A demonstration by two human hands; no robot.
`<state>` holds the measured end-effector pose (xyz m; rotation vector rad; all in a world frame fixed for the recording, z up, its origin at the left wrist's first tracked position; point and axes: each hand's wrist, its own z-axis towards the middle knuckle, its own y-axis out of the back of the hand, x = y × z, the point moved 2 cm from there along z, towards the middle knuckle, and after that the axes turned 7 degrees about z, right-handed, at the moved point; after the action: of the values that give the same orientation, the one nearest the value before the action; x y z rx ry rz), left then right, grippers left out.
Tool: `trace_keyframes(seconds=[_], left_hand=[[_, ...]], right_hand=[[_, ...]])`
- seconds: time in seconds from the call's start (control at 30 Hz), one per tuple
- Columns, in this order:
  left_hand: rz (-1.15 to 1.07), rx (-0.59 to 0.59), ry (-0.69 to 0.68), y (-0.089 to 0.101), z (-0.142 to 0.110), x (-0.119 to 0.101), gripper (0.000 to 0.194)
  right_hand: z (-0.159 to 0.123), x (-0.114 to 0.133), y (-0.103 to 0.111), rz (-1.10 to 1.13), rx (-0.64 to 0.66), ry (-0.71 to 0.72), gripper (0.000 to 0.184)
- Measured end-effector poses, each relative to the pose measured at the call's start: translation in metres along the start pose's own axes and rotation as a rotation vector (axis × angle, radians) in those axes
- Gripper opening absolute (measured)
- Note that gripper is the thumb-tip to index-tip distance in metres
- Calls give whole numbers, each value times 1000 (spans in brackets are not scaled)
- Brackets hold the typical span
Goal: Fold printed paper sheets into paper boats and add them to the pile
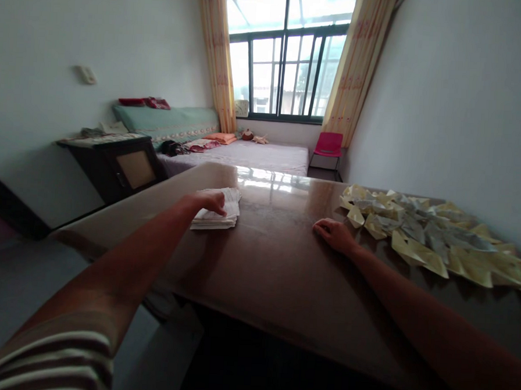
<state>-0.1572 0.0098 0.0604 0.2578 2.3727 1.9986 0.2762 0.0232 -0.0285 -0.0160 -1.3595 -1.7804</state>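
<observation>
A stack of white paper sheets (215, 220) lies on the left part of the brown table (265, 265). My left hand (213, 202) is on top of it, fingers bent and closed at the top sheet. How much paper is between the fingertips is hard to see. Off to the right, my right hand (333, 234) rests on the tabletop with its fingers curled in, and nothing shows in it. Just beyond that hand spreads a pile of folded paper pieces (418, 258), pale yellow and grey, covering the right side of the table.
Behind the table is a bed (280, 156) with clothes and pillows on it. A dark cabinet (131, 168) stands at the left. A pink chair (328, 145) is by the far wall, below the window (288, 74). The table's near edge runs below my arms.
</observation>
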Motion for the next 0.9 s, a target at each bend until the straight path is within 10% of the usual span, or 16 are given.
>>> trace_keyframes(seconds=[0.9], left_hand=[[1, 141, 49, -1, -1, 11, 46]], right_hand=[[-1, 1, 0, 10, 4, 12, 25]])
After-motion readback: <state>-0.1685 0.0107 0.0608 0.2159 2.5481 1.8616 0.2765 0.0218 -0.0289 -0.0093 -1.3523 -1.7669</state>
